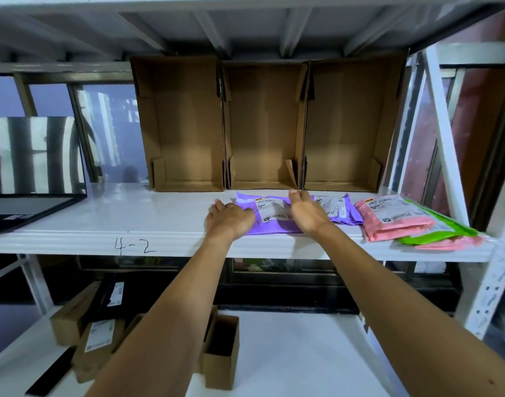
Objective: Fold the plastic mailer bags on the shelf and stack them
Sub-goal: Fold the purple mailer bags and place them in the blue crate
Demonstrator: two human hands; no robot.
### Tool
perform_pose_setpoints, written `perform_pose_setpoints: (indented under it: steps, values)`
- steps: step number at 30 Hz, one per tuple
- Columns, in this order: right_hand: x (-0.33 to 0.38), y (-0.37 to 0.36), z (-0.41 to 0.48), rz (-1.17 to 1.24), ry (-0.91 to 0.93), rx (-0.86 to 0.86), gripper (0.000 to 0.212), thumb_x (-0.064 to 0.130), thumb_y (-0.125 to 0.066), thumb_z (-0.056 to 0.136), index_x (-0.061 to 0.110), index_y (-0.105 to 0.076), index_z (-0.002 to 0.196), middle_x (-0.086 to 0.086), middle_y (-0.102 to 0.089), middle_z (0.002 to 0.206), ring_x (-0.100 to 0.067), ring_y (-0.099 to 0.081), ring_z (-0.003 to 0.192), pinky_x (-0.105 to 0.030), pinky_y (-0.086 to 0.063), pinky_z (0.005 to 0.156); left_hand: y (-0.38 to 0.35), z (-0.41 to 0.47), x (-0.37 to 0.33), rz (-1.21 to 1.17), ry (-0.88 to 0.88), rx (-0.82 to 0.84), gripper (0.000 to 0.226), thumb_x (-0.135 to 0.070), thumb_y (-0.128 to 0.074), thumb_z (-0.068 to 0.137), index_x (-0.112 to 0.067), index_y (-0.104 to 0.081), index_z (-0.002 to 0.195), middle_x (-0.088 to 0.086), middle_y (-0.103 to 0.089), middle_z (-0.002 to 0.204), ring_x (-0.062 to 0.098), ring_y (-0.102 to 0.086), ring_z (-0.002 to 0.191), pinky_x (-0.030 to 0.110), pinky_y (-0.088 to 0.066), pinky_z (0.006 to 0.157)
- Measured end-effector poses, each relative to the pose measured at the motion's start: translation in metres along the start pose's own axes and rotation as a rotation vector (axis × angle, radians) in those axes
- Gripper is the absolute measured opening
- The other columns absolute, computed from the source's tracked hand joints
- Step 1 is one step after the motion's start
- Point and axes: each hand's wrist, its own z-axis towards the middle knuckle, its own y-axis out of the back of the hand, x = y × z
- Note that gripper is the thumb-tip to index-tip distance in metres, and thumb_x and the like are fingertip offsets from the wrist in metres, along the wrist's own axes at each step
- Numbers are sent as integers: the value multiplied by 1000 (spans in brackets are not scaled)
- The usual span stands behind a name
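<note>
Purple mailer bag (274, 220) lies flat at centre frame on the white shelf (131, 222), near its front edge, label up. Left hand (230, 217) presses on the bag's left edge, fingers fairly straight and apart. Right hand (305, 214) covers the bag's right edge, fingers bent at the far side; whether they pinch the plastic cannot be told. Second purple bag (338, 212) lies just right, then a pink bag (394, 217) over a green bag (446, 229). Three cardboard boxes (188, 124) stand behind.

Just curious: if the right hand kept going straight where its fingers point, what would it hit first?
The right hand would probably meet the middle cardboard box, near its right flap; depth is unclear.
</note>
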Motion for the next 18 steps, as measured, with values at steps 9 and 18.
perform_pose_setpoints:
  steps: [9,18]
  values:
    - [-8,-4,9,-31,-30,-15,65,31,-60,95,12,-33,151,-11,-52,145,-32,-49,130,-42,-41,109,5,-5,6,-26,-69,-4,46,-38,-50,88,-20,-57,130,6,-59,135,29,-51,125,40,-41,106]
    - [-9,-2,10,124,-20,-21,63,32,-73,89,12,-47,142,4,-69,104,-16,-60,101,-31,-46,92,6,-1,8,-97,-108,-27,56,-35,-54,90,-24,-44,144,5,-52,146,29,-48,132,38,-38,108]
